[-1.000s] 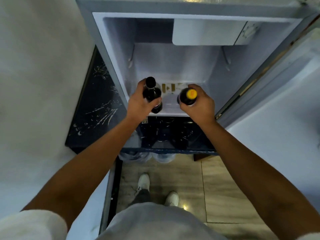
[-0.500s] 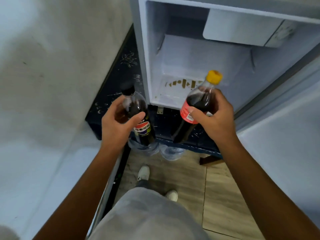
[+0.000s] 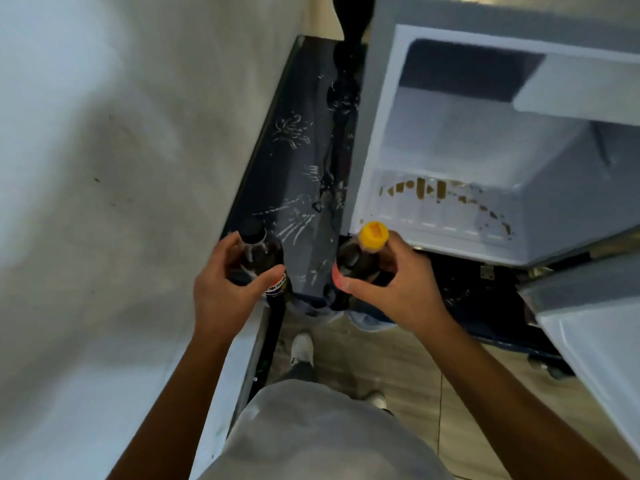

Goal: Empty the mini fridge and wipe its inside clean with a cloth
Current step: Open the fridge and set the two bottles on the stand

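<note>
The open mini fridge stands at the upper right, and its white floor carries brown stains. My left hand grips a dark soda bottle with a black cap. My right hand grips a dark soda bottle with a yellow cap and a red label. Both bottles are outside the fridge, in front of its lower left corner, above the dark patterned stand. No cloth is in view.
The fridge door hangs open at the right. A pale wall fills the left side. Clear plastic bottles lie under the stand's front edge. The tiled floor and my shoes are below.
Both hands have lifted the two bottles out of the fridge and carried them left and towards me, down past the stand's edge. My view has swung left.
</note>
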